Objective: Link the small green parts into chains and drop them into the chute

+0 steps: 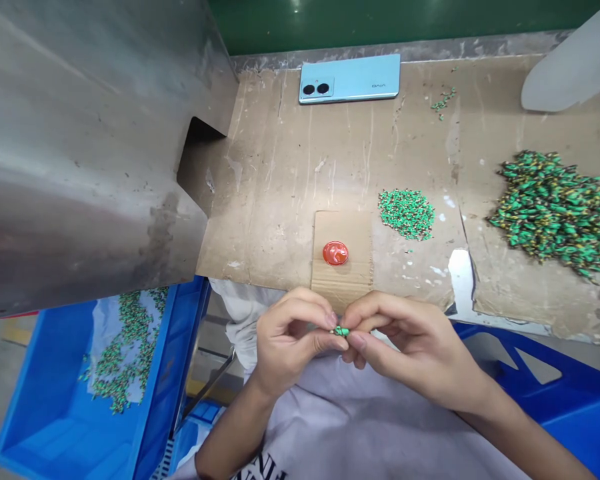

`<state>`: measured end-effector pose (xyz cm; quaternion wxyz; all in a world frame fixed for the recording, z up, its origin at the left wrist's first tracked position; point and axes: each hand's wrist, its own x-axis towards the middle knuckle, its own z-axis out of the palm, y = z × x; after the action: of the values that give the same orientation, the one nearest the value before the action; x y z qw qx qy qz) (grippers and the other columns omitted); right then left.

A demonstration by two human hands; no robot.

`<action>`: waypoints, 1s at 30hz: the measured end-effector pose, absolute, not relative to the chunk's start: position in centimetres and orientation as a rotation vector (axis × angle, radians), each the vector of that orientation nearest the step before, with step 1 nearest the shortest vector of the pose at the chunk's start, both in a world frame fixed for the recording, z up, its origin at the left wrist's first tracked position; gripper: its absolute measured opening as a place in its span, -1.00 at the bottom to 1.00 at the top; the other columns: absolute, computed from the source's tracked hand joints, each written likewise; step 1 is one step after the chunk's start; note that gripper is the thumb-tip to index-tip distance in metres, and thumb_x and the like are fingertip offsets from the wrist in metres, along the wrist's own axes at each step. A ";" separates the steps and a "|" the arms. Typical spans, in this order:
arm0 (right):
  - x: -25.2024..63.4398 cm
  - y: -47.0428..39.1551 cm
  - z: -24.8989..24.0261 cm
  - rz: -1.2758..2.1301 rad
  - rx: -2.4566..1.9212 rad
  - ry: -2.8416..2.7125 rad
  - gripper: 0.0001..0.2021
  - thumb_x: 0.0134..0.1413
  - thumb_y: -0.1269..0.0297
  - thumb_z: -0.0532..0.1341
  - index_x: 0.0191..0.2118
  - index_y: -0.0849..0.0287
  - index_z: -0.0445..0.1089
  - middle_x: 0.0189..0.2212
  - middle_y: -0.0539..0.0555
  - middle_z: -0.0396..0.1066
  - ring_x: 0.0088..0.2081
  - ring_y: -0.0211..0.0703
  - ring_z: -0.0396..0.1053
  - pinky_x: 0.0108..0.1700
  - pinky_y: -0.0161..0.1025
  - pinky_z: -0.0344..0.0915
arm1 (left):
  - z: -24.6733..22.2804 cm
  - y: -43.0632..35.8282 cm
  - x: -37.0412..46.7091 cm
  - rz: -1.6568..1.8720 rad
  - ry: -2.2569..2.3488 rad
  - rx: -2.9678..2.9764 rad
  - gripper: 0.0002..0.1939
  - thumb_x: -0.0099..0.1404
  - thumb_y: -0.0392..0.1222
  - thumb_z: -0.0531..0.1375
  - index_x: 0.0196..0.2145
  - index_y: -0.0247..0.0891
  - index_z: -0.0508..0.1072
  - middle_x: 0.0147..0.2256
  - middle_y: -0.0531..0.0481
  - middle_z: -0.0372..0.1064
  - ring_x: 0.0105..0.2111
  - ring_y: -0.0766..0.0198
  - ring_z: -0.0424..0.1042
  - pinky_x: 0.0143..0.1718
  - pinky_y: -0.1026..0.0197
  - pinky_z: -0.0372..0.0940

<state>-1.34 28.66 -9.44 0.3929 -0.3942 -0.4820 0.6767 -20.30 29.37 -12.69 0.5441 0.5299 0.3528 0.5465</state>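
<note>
Just past the near edge of the cardboard-covered table, my left hand [295, 330] and my right hand [405, 340] meet at the fingertips. Between them they pinch a small green piece [341, 331] with a pale tip; its exact kind is too small to make out. Ahead of my hands, a small red oval dish [335, 253] with a glossy surface rests on a square of cardboard [325, 283]. To its right lies a flat pile of tiny green pieces [407, 213]. Farther right is a bigger heap of larger green, black and yellow pieces [560, 210].
A light blue phone [350, 79] lies at the back of the table [270, 193]. A large metal housing [90, 147] stands at the left, above a blue crate [55, 380] holding green pieces. A whitish container [570, 67] is at the back right, a blue plastic chair [570, 400] below.
</note>
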 end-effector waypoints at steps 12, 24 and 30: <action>-0.9 28.5 -10.3 1.413 -0.944 -1.601 -0.83 0.40 0.49 0.26 -0.03 0.06 0.48 -0.38 -0.10 0.57 -0.41 -0.37 0.51 -0.30 -0.49 0.43 | -12.9 29.5 -20.8 1.302 0.808 1.271 -0.82 0.22 -0.30 0.57 -0.30 -0.23 0.66 -0.35 0.04 0.62 -0.37 0.34 0.61 -0.29 0.38 0.52; -0.8 28.9 -10.2 1.326 -0.944 -1.693 -0.83 0.39 0.50 0.24 -0.03 0.12 0.47 -0.41 -0.10 0.57 -0.47 -0.38 0.48 -0.36 -0.50 0.39 | -12.5 30.1 -21.3 1.255 0.807 1.314 -0.83 0.19 -0.31 0.58 -0.32 -0.27 0.68 -0.39 0.02 0.64 -0.41 0.36 0.62 -0.33 0.42 0.51; -0.9 28.7 -10.2 1.333 -0.946 -1.687 -0.82 0.38 0.51 0.23 -0.02 0.11 0.46 -0.40 -0.09 0.59 -0.46 -0.38 0.50 -0.34 -0.50 0.40 | -12.4 30.2 -21.3 1.262 0.816 1.324 -0.83 0.18 -0.33 0.58 -0.33 -0.26 0.68 -0.39 0.01 0.65 -0.42 0.33 0.63 -0.34 0.40 0.53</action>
<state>-0.88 28.72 -10.23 0.3861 -0.3717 -0.6624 0.5235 -21.29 30.18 -12.36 0.5392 0.5566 0.3430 0.5309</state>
